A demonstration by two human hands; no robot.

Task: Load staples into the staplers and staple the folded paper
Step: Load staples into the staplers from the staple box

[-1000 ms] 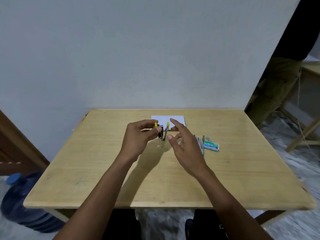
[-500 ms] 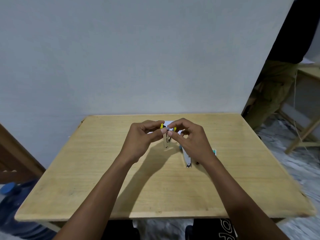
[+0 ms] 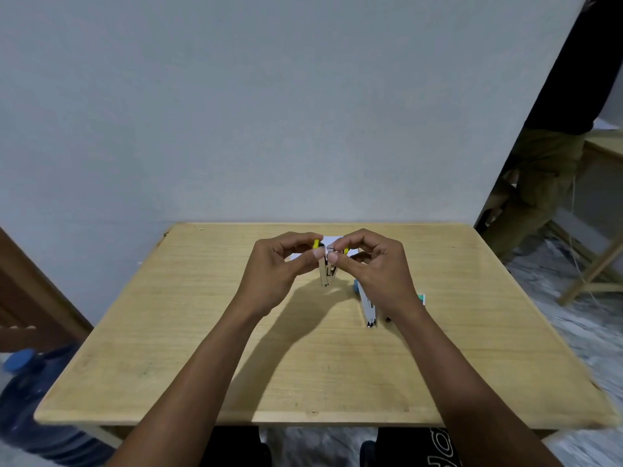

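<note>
A blue water jug is sitting on the floor far left of the yellow stapler, cut off by the frame edge. The left hand is gripping that stapler's upper end from the left, thumb and forefinger clamped on one arm. The stapler is hanging above the table between both hands, nearly upright, with its hinge pointing down and its two yellow-tipped arms spreading upward in a narrow V. The right hand is pinching the open top from the right, fingers curled. Whether staples are lying under those fingertips is too small to tell. Folded paper is peeking out behind the stapler, mostly hidden. Lower right of the stapler, a second stapler is lying flat, lengthwise toward the person, its far end covered by the right hand. Further right, a staple box is showing one corner.
</note>
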